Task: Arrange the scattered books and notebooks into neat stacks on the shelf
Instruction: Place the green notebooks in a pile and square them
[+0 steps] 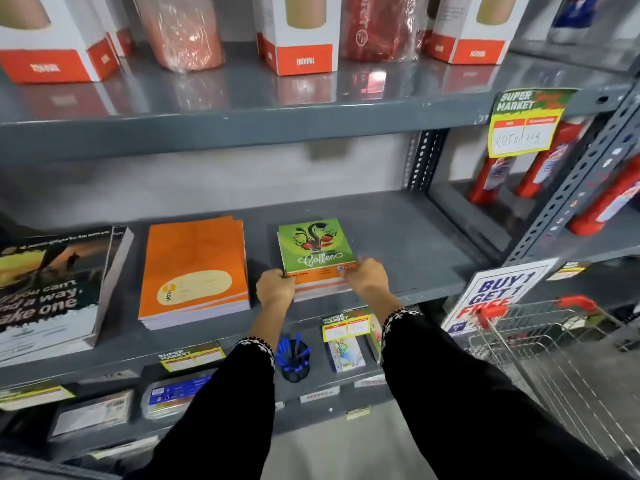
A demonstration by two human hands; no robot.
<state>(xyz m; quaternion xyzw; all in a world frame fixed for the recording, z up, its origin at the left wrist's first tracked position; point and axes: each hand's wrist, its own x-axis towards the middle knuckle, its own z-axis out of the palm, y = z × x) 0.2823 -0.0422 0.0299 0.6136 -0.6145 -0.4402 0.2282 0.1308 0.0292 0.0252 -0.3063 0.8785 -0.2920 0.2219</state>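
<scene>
A small stack of notebooks topped by a green "Coffee" cover [313,244] lies on the grey middle shelf [408,244]. My left hand [275,287] grips the stack's near left corner and my right hand [367,277] grips its near right corner. To the left lies a neat stack of orange notebooks [194,268]. Further left sits a thick stack of dark books [52,289] with white lettering on the cover, cut off by the frame's edge.
The upper shelf holds white and orange boxes [304,32] and wrapped red items [187,32]. A wire shopping cart [561,344] stands at the right, behind a "Buy 1 Get 1 Free" sign [498,289]. Below are a pen cup [294,358], small boxes and price tags [346,327].
</scene>
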